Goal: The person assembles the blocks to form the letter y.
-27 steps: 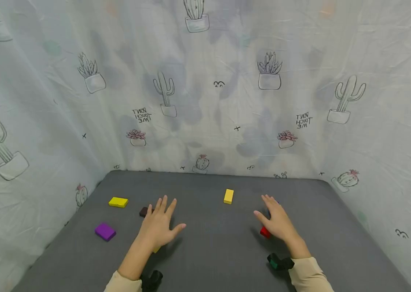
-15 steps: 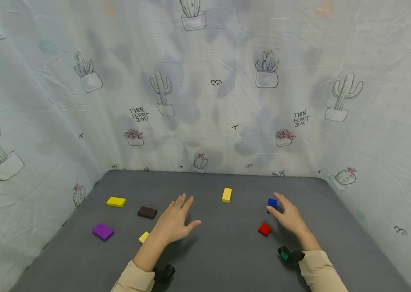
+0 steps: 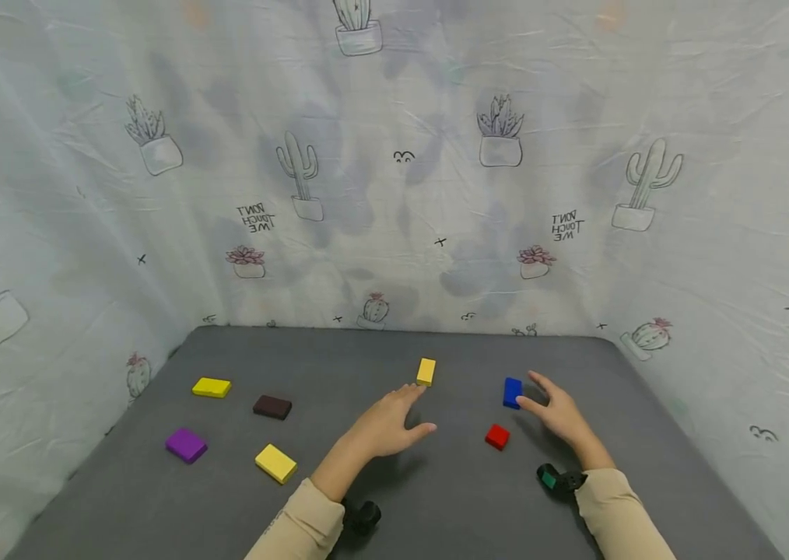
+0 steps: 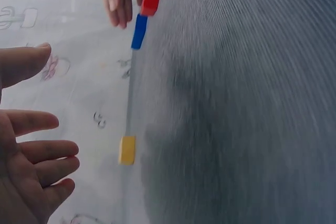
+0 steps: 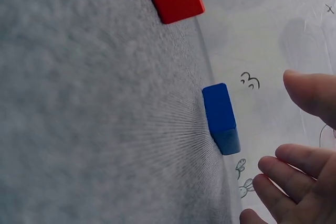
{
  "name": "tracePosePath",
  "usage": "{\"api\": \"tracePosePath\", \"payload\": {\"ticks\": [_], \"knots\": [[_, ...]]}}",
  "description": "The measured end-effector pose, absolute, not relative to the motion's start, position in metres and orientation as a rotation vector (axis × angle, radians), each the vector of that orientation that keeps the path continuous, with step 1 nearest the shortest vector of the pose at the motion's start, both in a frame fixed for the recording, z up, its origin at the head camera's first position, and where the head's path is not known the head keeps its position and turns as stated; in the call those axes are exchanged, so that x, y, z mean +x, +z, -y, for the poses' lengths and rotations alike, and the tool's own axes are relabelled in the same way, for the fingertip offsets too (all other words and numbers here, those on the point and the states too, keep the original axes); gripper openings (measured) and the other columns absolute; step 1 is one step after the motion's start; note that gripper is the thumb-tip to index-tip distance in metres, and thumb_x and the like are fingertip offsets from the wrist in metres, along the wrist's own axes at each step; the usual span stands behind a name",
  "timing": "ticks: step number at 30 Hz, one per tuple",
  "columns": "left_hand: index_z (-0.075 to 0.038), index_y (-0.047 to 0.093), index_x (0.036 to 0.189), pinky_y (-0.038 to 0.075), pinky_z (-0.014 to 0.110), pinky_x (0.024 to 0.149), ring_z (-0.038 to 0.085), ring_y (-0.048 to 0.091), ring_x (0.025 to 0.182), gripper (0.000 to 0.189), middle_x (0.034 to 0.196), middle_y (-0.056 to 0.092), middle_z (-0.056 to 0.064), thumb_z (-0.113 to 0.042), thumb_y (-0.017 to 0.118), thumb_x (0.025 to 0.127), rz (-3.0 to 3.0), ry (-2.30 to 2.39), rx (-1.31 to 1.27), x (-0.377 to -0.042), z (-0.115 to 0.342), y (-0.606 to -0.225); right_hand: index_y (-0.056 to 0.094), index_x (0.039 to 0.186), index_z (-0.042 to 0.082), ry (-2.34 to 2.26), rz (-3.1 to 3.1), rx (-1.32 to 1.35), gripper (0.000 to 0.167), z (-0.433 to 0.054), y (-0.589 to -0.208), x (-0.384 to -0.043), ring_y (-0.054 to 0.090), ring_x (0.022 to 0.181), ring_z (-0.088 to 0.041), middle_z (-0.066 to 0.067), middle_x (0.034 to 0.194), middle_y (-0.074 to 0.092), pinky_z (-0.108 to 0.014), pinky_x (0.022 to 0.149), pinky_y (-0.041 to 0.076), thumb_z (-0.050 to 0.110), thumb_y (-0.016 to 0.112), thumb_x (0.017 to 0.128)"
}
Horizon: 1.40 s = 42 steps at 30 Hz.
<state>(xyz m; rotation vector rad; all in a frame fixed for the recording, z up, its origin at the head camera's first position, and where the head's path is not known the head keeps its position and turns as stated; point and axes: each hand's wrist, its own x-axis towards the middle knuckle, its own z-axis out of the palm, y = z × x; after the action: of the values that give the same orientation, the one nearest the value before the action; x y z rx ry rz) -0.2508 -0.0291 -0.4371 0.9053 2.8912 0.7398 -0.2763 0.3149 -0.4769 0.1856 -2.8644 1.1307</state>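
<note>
My left hand [image 3: 387, 424] hovers over the middle of the grey table, fingers spread and holding nothing. Its fingertips appear just short of an orange-yellow block [image 3: 426, 372] near the back in the head view; the left wrist view shows a gap to that block [image 4: 127, 150]. On the right, my right hand [image 3: 562, 416] has thumb and fingers apart beside a blue block [image 3: 512, 393]. The right wrist view shows the blue block [image 5: 220, 116] apart from the fingers. A red block [image 3: 497, 436] lies nearer, left of the right hand.
On the left side of the grey table [image 3: 226, 513] lie a yellow block [image 3: 212, 387], a dark brown block [image 3: 272, 407], a purple block [image 3: 187, 445] and a pale yellow block [image 3: 275, 463]. A cactus-print curtain [image 3: 394, 155] surrounds the back and sides.
My left hand has moved right from near the brown block, uncovering the brown and pale yellow blocks. My right hand has shifted right, uncovering the red and blue blocks. The head view has turned slightly.
</note>
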Motion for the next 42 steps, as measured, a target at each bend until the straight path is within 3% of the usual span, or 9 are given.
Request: {"api": "tracePosePath", "payload": {"ticks": [21,42], "knots": [[-0.012,0.044,0.142,0.039,0.036,0.108,0.018,0.044,0.133,0.060,0.144,0.047,0.003,-0.047,0.053,0.094,-2.719,0.780,1.061,-0.269,-0.058,-0.456,0.030,0.146,-0.001,1.163,2.874,0.185,0.075,-0.313,-0.484,-0.295,0.026,0.136,-0.049,-0.029,0.150,0.028,-0.064,0.106,0.028,0.039,0.060,0.091],[-0.013,0.049,0.139,0.043,0.030,0.103,0.013,0.050,0.126,0.059,0.139,0.052,0.000,-0.047,0.059,0.091,-2.544,0.845,1.048,-0.283,-0.074,-0.483,0.030,0.147,0.000,1.366,2.845,0.272,0.076,-0.324,-0.494,-0.310,0.020,0.140,-0.046,-0.026,0.151,0.027,-0.064,0.110,0.019,0.035,0.066,0.088]]}}
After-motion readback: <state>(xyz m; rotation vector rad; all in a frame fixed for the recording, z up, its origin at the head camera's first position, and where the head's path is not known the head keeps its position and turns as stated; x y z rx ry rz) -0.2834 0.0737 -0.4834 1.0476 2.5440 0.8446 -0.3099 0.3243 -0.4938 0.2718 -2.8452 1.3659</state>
